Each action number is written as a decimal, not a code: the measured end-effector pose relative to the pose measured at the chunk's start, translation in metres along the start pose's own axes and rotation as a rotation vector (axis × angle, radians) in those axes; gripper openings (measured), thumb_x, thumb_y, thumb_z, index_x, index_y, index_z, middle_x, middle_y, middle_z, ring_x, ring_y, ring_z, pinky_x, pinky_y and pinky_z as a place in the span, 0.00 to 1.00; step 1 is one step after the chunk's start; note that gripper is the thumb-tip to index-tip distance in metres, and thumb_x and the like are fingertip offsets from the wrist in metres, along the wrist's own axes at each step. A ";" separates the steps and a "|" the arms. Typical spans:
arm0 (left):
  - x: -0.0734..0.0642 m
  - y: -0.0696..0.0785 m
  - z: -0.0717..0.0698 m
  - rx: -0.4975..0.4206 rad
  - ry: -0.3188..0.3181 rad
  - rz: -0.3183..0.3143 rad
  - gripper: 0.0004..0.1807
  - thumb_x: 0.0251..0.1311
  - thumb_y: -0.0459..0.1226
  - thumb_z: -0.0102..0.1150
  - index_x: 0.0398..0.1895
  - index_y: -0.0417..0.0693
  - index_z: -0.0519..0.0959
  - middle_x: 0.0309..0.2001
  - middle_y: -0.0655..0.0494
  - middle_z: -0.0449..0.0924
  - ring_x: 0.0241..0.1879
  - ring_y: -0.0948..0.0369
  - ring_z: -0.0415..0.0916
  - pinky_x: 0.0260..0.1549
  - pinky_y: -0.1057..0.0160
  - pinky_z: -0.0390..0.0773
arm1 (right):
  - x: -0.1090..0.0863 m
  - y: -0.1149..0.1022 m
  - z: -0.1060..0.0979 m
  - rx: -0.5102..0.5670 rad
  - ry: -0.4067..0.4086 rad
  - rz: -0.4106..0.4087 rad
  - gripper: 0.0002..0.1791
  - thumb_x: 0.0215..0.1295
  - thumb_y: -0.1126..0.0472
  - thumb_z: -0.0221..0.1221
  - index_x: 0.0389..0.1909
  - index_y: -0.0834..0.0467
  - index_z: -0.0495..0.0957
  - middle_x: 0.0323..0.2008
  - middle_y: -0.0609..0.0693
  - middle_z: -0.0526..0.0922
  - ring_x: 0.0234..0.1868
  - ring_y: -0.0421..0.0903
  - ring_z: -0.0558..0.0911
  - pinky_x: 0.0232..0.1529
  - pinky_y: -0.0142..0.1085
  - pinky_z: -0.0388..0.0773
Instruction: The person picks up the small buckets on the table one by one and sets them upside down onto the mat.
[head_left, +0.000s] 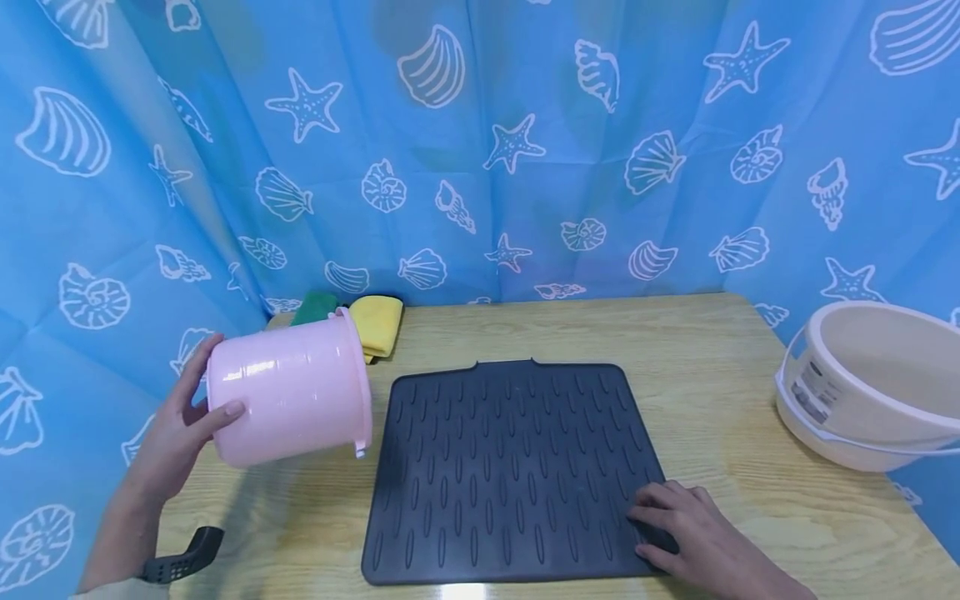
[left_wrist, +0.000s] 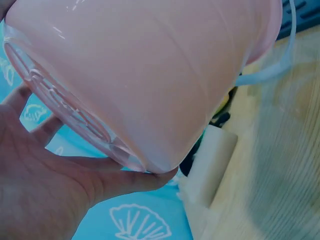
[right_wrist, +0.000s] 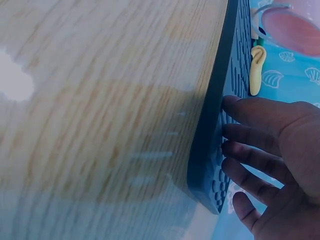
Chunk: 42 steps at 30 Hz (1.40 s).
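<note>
My left hand (head_left: 168,437) grips a pink bucket (head_left: 292,392) by its base, thumb on one side and fingers on the other. The bucket lies on its side in the air, its mouth facing right over the table. In the left wrist view, its ribbed base (left_wrist: 70,107) shows beside the palm, and a pale handle (left_wrist: 267,72) hangs at the rim. My right hand (head_left: 678,529) rests at the lower right edge of a dark ridged mat (head_left: 510,475). In the right wrist view, its loosely bent fingers (right_wrist: 252,137) touch the mat's surface, with no grip visible.
A folded yellow cloth (head_left: 377,325) and a green cloth (head_left: 315,307) lie at the back left. A cream bucket (head_left: 862,400) with a handle stands at the right edge. A whitish block-like thing (left_wrist: 210,165) lies near the pink bucket. A blue seashell curtain (head_left: 510,208) hangs behind the wooden table (head_left: 697,350).
</note>
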<state>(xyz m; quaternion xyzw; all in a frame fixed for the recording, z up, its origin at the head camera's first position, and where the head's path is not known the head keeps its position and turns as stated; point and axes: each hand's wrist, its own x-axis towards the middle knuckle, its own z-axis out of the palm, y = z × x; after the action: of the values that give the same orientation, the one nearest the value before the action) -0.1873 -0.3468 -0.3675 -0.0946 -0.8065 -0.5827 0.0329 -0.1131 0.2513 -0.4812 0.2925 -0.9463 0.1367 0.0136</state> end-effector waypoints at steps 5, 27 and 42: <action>0.007 -0.001 0.008 0.087 -0.020 -0.034 0.46 0.68 0.36 0.56 0.80 0.75 0.42 0.79 0.52 0.38 0.60 0.55 0.64 0.41 0.68 0.79 | -0.001 0.000 -0.001 0.020 -0.054 0.043 0.18 0.60 0.47 0.69 0.47 0.53 0.87 0.47 0.41 0.78 0.48 0.43 0.77 0.42 0.46 0.70; 0.032 0.009 0.058 0.148 -0.117 -0.010 0.50 0.63 0.40 0.65 0.80 0.75 0.44 0.79 0.51 0.39 0.71 0.29 0.45 0.52 0.25 0.66 | -0.001 -0.001 0.003 -0.019 0.050 -0.008 0.17 0.57 0.50 0.72 0.45 0.52 0.87 0.46 0.41 0.78 0.46 0.42 0.76 0.37 0.39 0.65; 0.048 0.037 0.083 0.326 -0.122 -0.013 0.52 0.58 0.49 0.69 0.80 0.72 0.46 0.79 0.49 0.41 0.70 0.37 0.49 0.52 0.26 0.67 | -0.002 -0.002 0.003 -0.021 0.072 -0.020 0.16 0.57 0.51 0.72 0.45 0.52 0.87 0.46 0.41 0.79 0.46 0.43 0.76 0.38 0.41 0.67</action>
<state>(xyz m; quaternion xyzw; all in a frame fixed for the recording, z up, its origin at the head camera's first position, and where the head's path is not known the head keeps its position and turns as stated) -0.2221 -0.2519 -0.3515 -0.1179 -0.8914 -0.4375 -0.0049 -0.1098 0.2498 -0.4840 0.2965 -0.9437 0.1373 0.0521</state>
